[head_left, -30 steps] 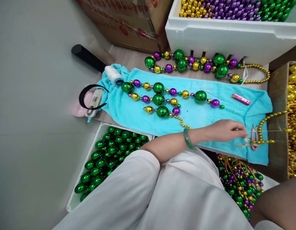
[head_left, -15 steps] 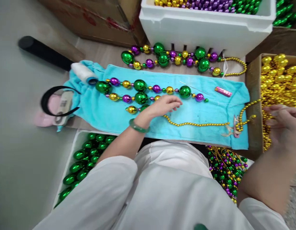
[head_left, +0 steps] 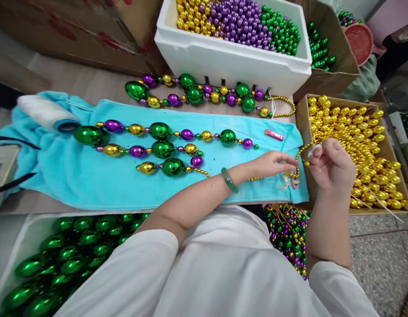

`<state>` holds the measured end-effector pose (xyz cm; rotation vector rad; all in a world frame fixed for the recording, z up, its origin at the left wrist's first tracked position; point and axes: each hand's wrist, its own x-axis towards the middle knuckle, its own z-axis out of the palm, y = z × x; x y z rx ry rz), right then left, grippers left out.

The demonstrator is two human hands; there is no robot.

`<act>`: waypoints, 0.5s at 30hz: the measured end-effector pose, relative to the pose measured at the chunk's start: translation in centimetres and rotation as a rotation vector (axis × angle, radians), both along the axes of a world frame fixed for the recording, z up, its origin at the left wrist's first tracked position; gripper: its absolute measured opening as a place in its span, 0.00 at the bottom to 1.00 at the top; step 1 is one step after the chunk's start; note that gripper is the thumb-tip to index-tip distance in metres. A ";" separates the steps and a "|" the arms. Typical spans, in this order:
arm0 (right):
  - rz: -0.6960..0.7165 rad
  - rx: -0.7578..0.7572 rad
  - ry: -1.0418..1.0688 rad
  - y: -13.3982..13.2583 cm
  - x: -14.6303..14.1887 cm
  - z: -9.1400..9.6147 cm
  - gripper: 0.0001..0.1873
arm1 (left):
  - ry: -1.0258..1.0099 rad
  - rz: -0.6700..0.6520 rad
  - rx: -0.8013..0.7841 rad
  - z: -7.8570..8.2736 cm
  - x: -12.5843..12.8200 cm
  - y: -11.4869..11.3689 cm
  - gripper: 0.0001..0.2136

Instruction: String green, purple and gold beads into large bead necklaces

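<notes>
My left hand [head_left: 273,165], a green bangle on its wrist, reaches over the right end of the blue towel [head_left: 223,189]. Its fingers are stretched out and hold nothing. Beside the gold bead box, my right hand [head_left: 334,167] is pinched on a thin thread, with something white at its fingertips. Near those fingers curves a string of small gold beads [head_left: 301,154], partly behind my left hand. Across the towel lies a bead strand [head_left: 162,149] of large green, purple and gold beads. A long needle [head_left: 235,130] and a pink lighter [head_left: 274,134] rest on it.
A finished-looking bead necklace [head_left: 195,95] lies behind the towel, before a white foam box [head_left: 230,57] of small beads. To the right stands a carton [head_left: 304,119] of gold beads. A thread spool [head_left: 47,113] is at left; a bin of green beads [head_left: 71,264] is below.
My left hand has moved right from the middle of the towel to its right end. My right hand has come from over the gold bead carton to the towel's edge. The view has turned right.
</notes>
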<state>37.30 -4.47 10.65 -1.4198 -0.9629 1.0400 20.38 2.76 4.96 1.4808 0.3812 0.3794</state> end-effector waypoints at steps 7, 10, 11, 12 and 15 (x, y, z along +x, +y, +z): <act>0.224 -0.192 -0.172 -0.6 0.9 -2.8 0.15 | 0.109 0.106 -0.092 -0.9 -0.1 0.3 0.10; 0.345 -0.292 -0.350 -1.0 1.1 -3.2 0.11 | 0.179 0.056 -0.103 -0.6 -0.6 0.8 0.09; 0.284 -0.254 -0.401 -1.0 1.5 -3.2 0.11 | 0.200 0.025 -0.113 -0.6 -0.7 0.9 0.09; 0.208 -0.203 -0.445 -1.0 2.1 -3.3 0.10 | 0.212 -0.005 -0.126 -0.5 -0.8 0.9 0.10; 0.097 -0.199 -0.568 -0.7 4.0 -3.8 0.10 | 0.224 -0.020 -0.164 -0.8 -0.7 0.8 0.12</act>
